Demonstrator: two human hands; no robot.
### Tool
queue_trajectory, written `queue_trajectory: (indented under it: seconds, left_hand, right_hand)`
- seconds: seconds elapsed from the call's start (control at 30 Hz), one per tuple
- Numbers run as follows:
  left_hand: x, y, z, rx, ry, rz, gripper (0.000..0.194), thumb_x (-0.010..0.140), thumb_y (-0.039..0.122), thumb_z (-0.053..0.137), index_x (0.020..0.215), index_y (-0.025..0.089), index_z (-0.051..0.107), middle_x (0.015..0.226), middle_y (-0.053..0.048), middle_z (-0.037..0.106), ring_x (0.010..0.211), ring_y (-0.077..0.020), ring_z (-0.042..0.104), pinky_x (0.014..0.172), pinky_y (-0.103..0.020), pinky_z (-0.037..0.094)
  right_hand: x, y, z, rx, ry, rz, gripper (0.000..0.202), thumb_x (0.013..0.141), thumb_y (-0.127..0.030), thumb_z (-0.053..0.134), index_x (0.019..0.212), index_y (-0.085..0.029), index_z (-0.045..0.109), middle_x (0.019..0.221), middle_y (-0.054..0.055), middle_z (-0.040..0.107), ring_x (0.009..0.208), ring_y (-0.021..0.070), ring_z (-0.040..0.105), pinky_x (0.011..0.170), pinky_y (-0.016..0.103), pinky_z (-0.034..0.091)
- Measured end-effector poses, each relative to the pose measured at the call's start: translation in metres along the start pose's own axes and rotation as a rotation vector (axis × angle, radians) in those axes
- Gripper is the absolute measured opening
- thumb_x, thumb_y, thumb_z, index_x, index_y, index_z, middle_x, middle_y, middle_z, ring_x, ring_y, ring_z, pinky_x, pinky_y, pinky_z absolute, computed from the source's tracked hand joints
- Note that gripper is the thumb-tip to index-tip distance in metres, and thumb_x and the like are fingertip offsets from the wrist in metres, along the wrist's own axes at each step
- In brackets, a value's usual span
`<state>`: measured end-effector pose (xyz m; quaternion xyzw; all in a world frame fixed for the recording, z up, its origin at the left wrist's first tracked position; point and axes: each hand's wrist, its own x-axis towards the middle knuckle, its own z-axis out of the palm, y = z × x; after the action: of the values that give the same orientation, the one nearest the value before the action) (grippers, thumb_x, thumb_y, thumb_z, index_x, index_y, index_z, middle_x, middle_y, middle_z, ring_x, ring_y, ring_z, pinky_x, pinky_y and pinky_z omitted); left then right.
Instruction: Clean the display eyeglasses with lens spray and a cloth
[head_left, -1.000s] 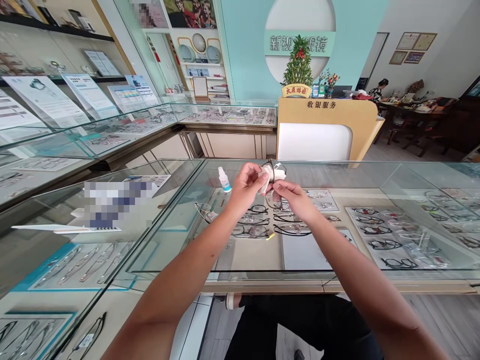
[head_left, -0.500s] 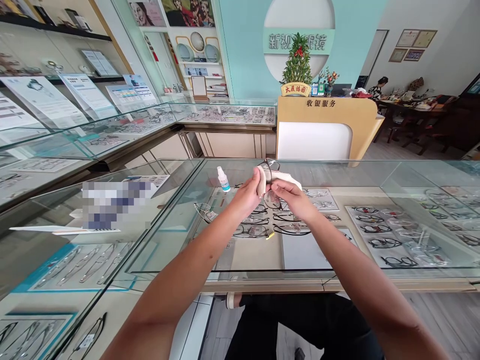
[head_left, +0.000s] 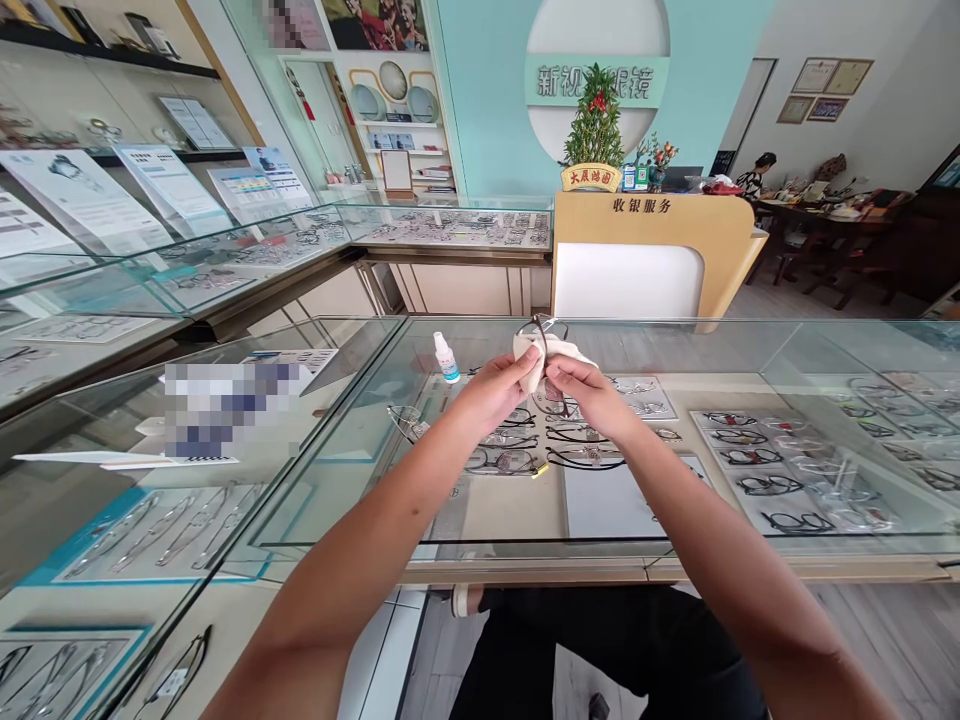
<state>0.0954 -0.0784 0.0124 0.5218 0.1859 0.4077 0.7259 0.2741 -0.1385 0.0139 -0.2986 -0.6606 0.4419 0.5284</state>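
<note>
Above the glass display counter [head_left: 349, 415], both of my hands meet at a pair of eyeglasses [head_left: 541, 342] with thin dark frames, held on edge. My left hand [head_left: 496, 392] pinches a pale cleaning cloth [head_left: 531, 374] against the glasses, thumb on top. Closed on the frame's near side is my right hand [head_left: 586, 394], and part of the cloth spreads over its fingers. The cloth and fingers cover part of the lenses. Left of the hands, a small white spray bottle [head_left: 446, 360] with a blue label stands upright on the counter.
Under the glass lie rows of eyeglasses [head_left: 585, 457] and a tray of frames [head_left: 750, 457] to the right. Papers [head_left: 300, 372] rest on the left counter. A wooden cashier desk [head_left: 727, 250] stands beyond, and a person [head_left: 754, 180] sits at the far right table.
My left thumb has moved slightly right and up, drawing the cloth further over the glasses. The right hand shifts a little to the right. The bottle stays put.
</note>
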Motion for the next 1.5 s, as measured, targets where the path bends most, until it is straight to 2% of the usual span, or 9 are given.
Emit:
queue_trajectory:
  seconds: [0.2, 0.37, 0.63, 0.83, 0.97, 1.07, 1.17, 1.33, 1.5]
  left_hand:
    - [0.0, 0.001, 0.002, -0.027, -0.031, 0.089, 0.044, 0.078, 0.051, 0.1, 0.092, 0.015, 0.079, 0.082, -0.005, 0.075, 0.074, -0.0175, 0.066, 0.069, -0.033, 0.054]
    - [-0.003, 0.006, 0.006, -0.016, -0.053, 0.129, 0.039, 0.079, 0.044, 0.099, 0.089, 0.015, 0.075, 0.08, -0.005, 0.075, 0.071, -0.0184, 0.069, 0.068, -0.034, 0.057]
    - [-0.007, 0.005, 0.015, 0.111, 0.056, 0.286, 0.045, 0.079, 0.055, 0.098, 0.087, 0.019, 0.073, 0.072, -0.002, 0.073, 0.054, -0.0164, 0.064, 0.052, -0.032, 0.054]
    - [-0.007, 0.003, 0.016, 0.148, 0.217, 0.319, 0.057, 0.077, 0.069, 0.094, 0.073, 0.019, 0.067, 0.056, 0.003, 0.058, 0.046, -0.0095, 0.048, 0.043, -0.025, 0.035]
    - [-0.006, 0.016, 0.012, 0.157, 0.078, 0.286, 0.061, 0.085, 0.073, 0.086, 0.068, 0.019, 0.063, 0.054, 0.001, 0.059, 0.043, -0.0113, 0.05, 0.047, -0.029, 0.04]
    - [-0.005, 0.028, 0.007, 0.156, -0.079, 0.226, 0.053, 0.086, 0.066, 0.089, 0.08, 0.016, 0.069, 0.064, -0.004, 0.068, 0.051, -0.0165, 0.062, 0.056, -0.033, 0.051]
    - [-0.005, 0.032, 0.004, 0.144, -0.137, 0.206, 0.047, 0.083, 0.055, 0.094, 0.092, 0.015, 0.071, 0.071, -0.005, 0.072, 0.056, -0.0174, 0.066, 0.06, -0.034, 0.054]
    - [-0.007, 0.02, 0.007, 0.206, -0.026, 0.286, 0.046, 0.081, 0.043, 0.099, 0.105, 0.019, 0.069, 0.066, 0.002, 0.067, 0.052, -0.0124, 0.058, 0.053, -0.027, 0.047]
    - [-0.01, 0.012, 0.012, 0.244, 0.117, 0.377, 0.043, 0.092, 0.059, 0.086, 0.094, 0.02, 0.067, 0.059, 0.005, 0.061, 0.041, -0.0108, 0.051, 0.044, -0.027, 0.041]
  right_hand:
    - [-0.001, 0.001, 0.001, -0.02, 0.026, 0.06, 0.058, 0.095, -0.079, 0.071, 0.082, -0.022, 0.066, 0.074, -0.001, 0.057, 0.076, 0.0177, 0.05, 0.076, 0.034, 0.039]
    - [-0.001, 0.002, 0.002, 0.001, 0.016, 0.073, 0.059, 0.094, -0.079, 0.073, 0.08, -0.022, 0.065, 0.073, -0.001, 0.057, 0.075, 0.0172, 0.05, 0.076, 0.034, 0.039]
    - [-0.002, 0.001, 0.004, -0.05, 0.012, 0.099, 0.064, 0.094, -0.084, 0.068, 0.079, -0.022, 0.062, 0.075, -0.001, 0.057, 0.075, 0.0168, 0.045, 0.072, 0.034, 0.035]
    - [-0.004, 0.002, 0.011, -0.131, -0.019, 0.103, 0.064, 0.097, -0.086, 0.062, 0.091, -0.022, 0.071, 0.078, -0.002, 0.053, 0.073, 0.0165, 0.042, 0.068, 0.032, 0.035]
    - [-0.004, -0.006, 0.012, -0.107, -0.029, 0.047, 0.06, 0.1, -0.08, 0.062, 0.09, -0.022, 0.076, 0.087, 0.001, 0.064, 0.078, 0.017, 0.046, 0.074, 0.032, 0.04]
    - [-0.002, -0.011, 0.008, -0.05, -0.035, 0.018, 0.055, 0.101, -0.074, 0.065, 0.09, -0.022, 0.078, 0.094, 0.004, 0.073, 0.08, 0.0178, 0.05, 0.079, 0.034, 0.043]
    - [0.0, -0.011, 0.004, 0.005, -0.03, 0.032, 0.05, 0.101, -0.07, 0.067, 0.091, -0.023, 0.08, 0.093, 0.004, 0.077, 0.078, 0.0183, 0.05, 0.078, 0.034, 0.044]
    - [0.0, -0.006, 0.006, 0.029, -0.008, 0.06, 0.049, 0.101, -0.068, 0.067, 0.089, -0.021, 0.079, 0.094, 0.005, 0.078, 0.077, 0.0176, 0.053, 0.076, 0.033, 0.043]
    - [-0.001, -0.005, 0.014, -0.009, -0.043, 0.073, 0.056, 0.096, -0.076, 0.069, 0.086, -0.022, 0.078, 0.094, 0.004, 0.076, 0.076, 0.0168, 0.051, 0.076, 0.033, 0.045]
